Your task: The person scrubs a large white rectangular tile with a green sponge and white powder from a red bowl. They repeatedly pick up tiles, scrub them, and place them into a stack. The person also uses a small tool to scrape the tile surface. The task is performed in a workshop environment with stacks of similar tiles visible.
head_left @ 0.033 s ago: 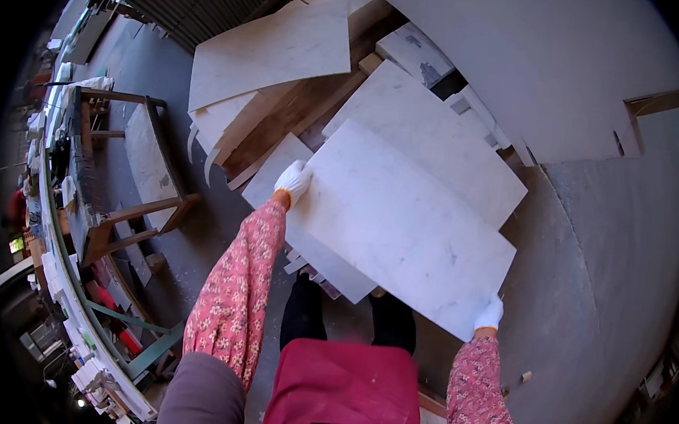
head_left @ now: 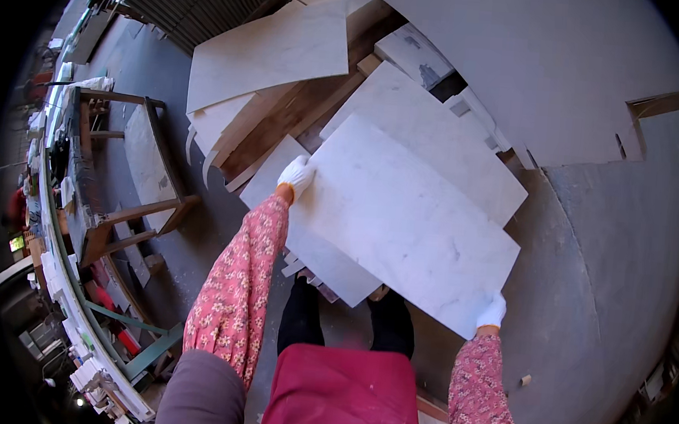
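A white, grey-veined rectangular stone slab (head_left: 413,229) is held in front of me, slanting from upper left to lower right. My left hand (head_left: 296,177), in a white glove, grips its left edge. At the lower right corner my right hand (head_left: 491,313), also gloved in white, is closed on the edge. The fingers of both hands are partly hidden by the slab. Behind and below it lies another white slab (head_left: 439,132), partly covered. A third pale slab (head_left: 343,271) shows beneath the held one, near my feet.
More white slabs (head_left: 276,54) rest on wooden beams (head_left: 283,121) at the upper left. A large grey panel (head_left: 554,69) stands at the upper right. Left of me is a wooden frame (head_left: 142,214). A small block (head_left: 525,379) lies on the floor at right.
The held slab and both my hands have shifted very slightly to the right. My grip looks the same.
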